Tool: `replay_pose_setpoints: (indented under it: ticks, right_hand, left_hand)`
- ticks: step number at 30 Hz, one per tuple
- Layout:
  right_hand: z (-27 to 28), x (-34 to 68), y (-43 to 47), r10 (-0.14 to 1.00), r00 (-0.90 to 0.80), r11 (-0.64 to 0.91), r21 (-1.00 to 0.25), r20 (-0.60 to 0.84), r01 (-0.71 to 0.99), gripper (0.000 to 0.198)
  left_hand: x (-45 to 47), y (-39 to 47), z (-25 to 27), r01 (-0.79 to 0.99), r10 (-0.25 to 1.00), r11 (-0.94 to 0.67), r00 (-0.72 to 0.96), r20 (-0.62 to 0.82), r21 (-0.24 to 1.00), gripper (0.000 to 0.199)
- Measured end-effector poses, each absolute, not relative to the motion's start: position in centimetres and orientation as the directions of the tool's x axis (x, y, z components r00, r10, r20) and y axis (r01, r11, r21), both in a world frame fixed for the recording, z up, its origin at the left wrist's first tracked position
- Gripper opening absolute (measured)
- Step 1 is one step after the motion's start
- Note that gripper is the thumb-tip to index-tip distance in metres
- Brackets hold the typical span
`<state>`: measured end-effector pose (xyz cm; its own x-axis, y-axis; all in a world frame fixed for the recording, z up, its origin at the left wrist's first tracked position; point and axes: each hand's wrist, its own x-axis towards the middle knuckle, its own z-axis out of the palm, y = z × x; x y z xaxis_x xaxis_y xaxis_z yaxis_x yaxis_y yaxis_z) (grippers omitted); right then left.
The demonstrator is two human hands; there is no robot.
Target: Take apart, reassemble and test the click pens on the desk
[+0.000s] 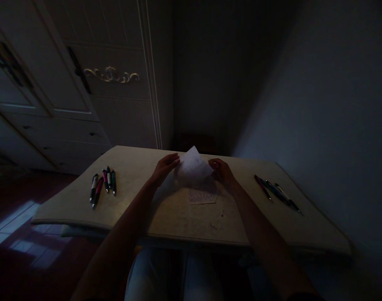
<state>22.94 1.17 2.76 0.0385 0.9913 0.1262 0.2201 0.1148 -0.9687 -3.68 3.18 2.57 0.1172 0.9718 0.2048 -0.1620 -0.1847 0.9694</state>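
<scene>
A sheet of white paper [194, 168] is held up over the middle of the table, tilted with one corner pointing away from me. My left hand [165, 166] grips its left edge, fingers closed together. At the right edge, my right hand [221, 171] pinches the paper with curled fingers. Beneath it, flat on the table, lies a patterned or written-on piece of paper [202, 196], its far part covered by the held sheet. The dim light hides fine detail on both.
Several pens [98, 192] lie in a group on the left of the pale table [175, 221]. More pens [280, 193] lie on the right. A small dark mark [222, 213] shows near the front. A cabinet [122, 117] stands behind left; a wall [329, 104] borders the right.
</scene>
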Motion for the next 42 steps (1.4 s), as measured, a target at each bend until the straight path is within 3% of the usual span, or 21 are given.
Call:
replay_pose_setpoints:
  ticks: [3, 7, 13, 18, 20, 22, 27, 35, 42]
  right_hand:
    - [3.5, 22.6, 0.7, 0.991, -0.029, 0.131, -0.991, 0.13, 0.036, 0.042]
    - [3.6, 22.1, 0.3, 0.996, -0.083, 0.019, -0.992, 0.03, -0.128, 0.049]
    - [3.4, 22.1, -0.4, 0.997, -0.076, -0.005, -0.999, -0.008, 0.05, 0.046]
    - [3.6, 23.1, -0.4, 0.991, -0.121, -0.014, -0.96, -0.05, 0.279, 0.048]
    - [3.6, 23.4, -0.2, 0.997, -0.076, 0.04, -0.918, 0.011, 0.394, 0.051]
    - [3.5, 23.6, 0.1, 0.992, -0.006, 0.111, -0.879, 0.123, 0.463, 0.053]
    - [3.3, 23.0, 0.3, 0.948, 0.094, 0.228, -0.856, 0.303, 0.464, 0.048]
    - [1.7, 21.8, 1.0, 0.936, -0.093, 0.329, -0.752, 0.34, 0.572, 0.031]
    - [1.9, 21.9, 1.0, 0.967, -0.002, 0.23, -0.864, 0.256, 0.448, 0.033]
  left_hand:
    - [-3.2, 3.3, 1.9, -0.095, 0.966, -0.186, 0.164, 0.199, 0.978, 0.069]
    - [-3.0, 2.8, 1.8, 0.063, 0.96, -0.223, 0.185, 0.208, 0.973, 0.074]
    - [-2.9, 2.0, 2.8, 0.154, 0.927, -0.245, 0.325, 0.185, 0.957, 0.066]
    - [-3.2, 3.1, 1.7, 0.163, 0.953, -0.289, 0.149, 0.266, 0.943, 0.059]
    - [-3.5, 3.5, 1.0, 0.261, 0.929, -0.365, 0.16, 0.333, 0.894, 0.055]
    - [-3.7, 3.6, 0.5, 0.385, 0.882, -0.466, 0.274, 0.383, 0.797, 0.047]
    - [-3.5, 3.1, 0.5, 0.516, 0.78, -0.608, 0.529, 0.334, 0.603, 0.033]
    - [-2.9, 2.6, 1.2, 0.625, 0.803, -0.586, 0.532, 0.267, 0.516, 0.046]
    - [-2.9, 2.1, 1.3, 0.624, 0.779, -0.609, 0.588, 0.22, 0.49, 0.074]
